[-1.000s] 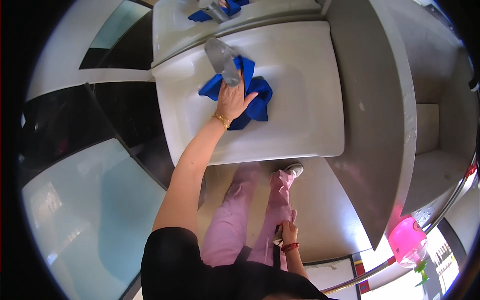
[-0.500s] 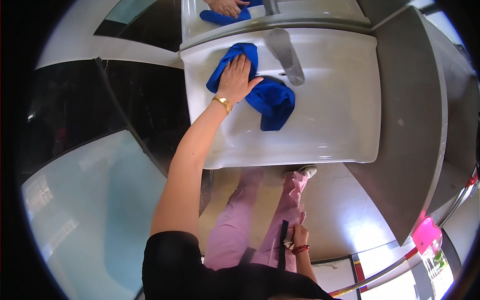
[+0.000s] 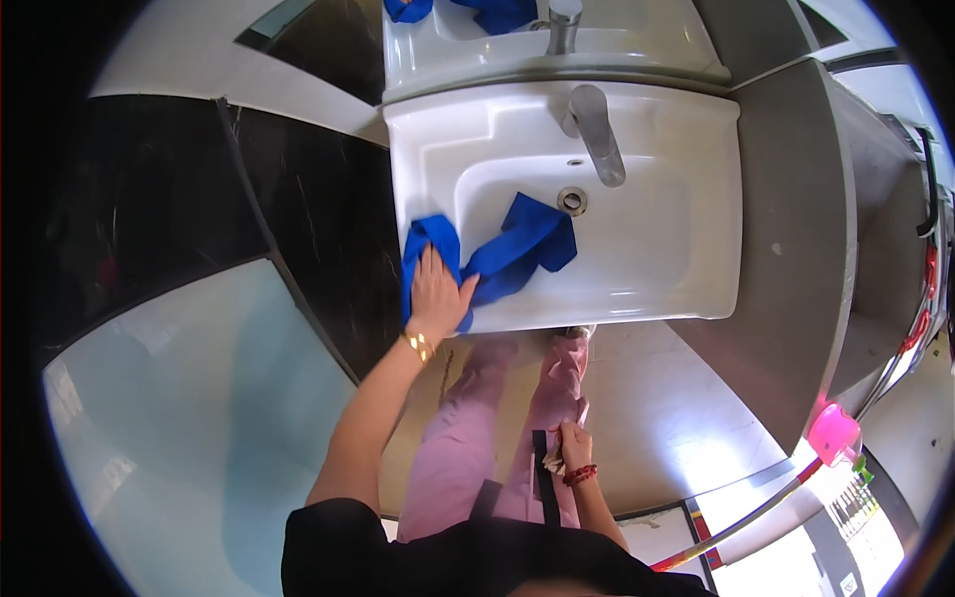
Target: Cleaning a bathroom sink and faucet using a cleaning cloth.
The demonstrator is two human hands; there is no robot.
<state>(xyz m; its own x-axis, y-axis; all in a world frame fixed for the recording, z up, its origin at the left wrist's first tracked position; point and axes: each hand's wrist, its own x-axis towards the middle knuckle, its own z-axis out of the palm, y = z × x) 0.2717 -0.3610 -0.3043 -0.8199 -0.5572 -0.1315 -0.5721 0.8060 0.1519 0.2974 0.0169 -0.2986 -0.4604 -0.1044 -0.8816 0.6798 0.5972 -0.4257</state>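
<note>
A blue cloth (image 3: 527, 239) lies partly bunched in the white washbasin (image 3: 662, 229), trailing from the basin's near left corner toward the drain. My left hand (image 3: 435, 297), with a gold bracelet at the wrist, presses its fingers down on the cloth's left end at that corner. Low by my leg, my right hand (image 3: 574, 448) is closed around a small pale, crumpled thing (image 3: 553, 458) whose kind I cannot make out. Beside it runs a dark strap (image 3: 543, 478) over my pink trousers. The fingers of this hand are partly hidden.
A grey tap (image 3: 599, 139) rises at the back of the basin above the open drain (image 3: 572, 202). A mirror reflects tap and cloth. To the right stands a grey cabinet panel (image 3: 791, 239); a pink container (image 3: 834, 430) hangs beyond it. Black marble panels (image 3: 313, 219) border the left.
My left hand has drawn the blue cloth from the basin's back left toward its near left corner. The drain has come into view. My right hand stays closed near my leg.
</note>
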